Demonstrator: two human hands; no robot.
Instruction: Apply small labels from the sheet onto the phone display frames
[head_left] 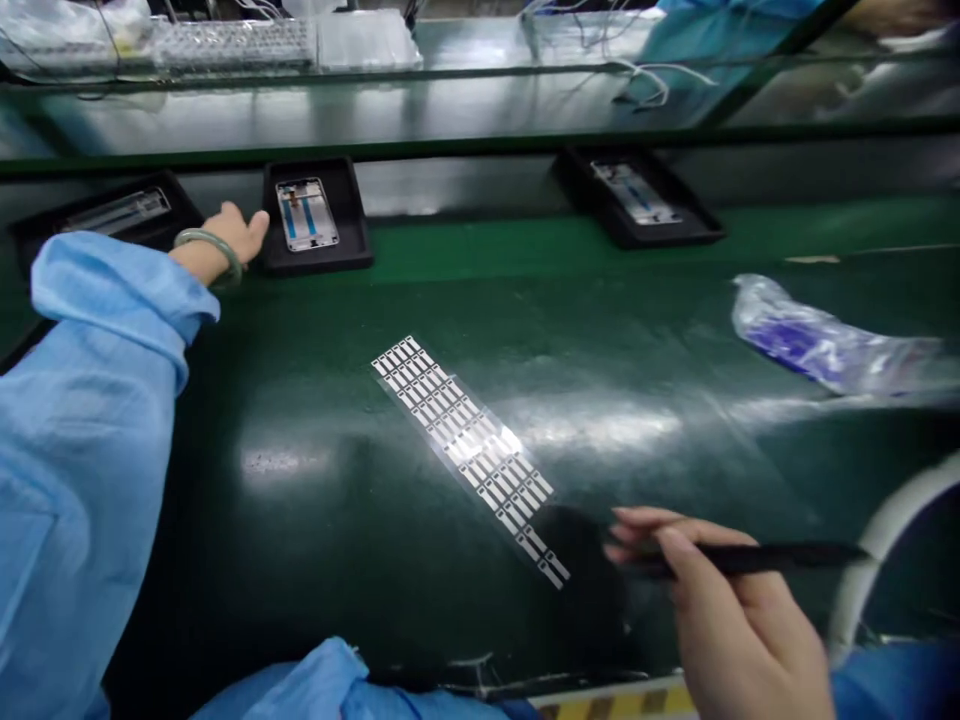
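My left hand (236,235), with a green bangle (214,248) at the wrist, reaches out at the far left. Its thumb and fingers are apart, and the thumb lies by the left edge of a black tray (319,262). Inside that tray lies a phone frame (307,215) with blue strips. At the lower right, my right hand (720,590) is closed around a slim black tool (780,557), whose tip is blurred. Between the hands a clear sheet of small white labels (457,440) lies slantwise on the green surface (300,540).
Another black tray (675,235) with a phone frame (636,193) stands at the back right. A further tray (172,190) sits partly behind my left arm. A crumpled plastic bag (817,340) with purple print lies at right, above a white curved tube (870,560). A ledge (450,100) runs along the back.
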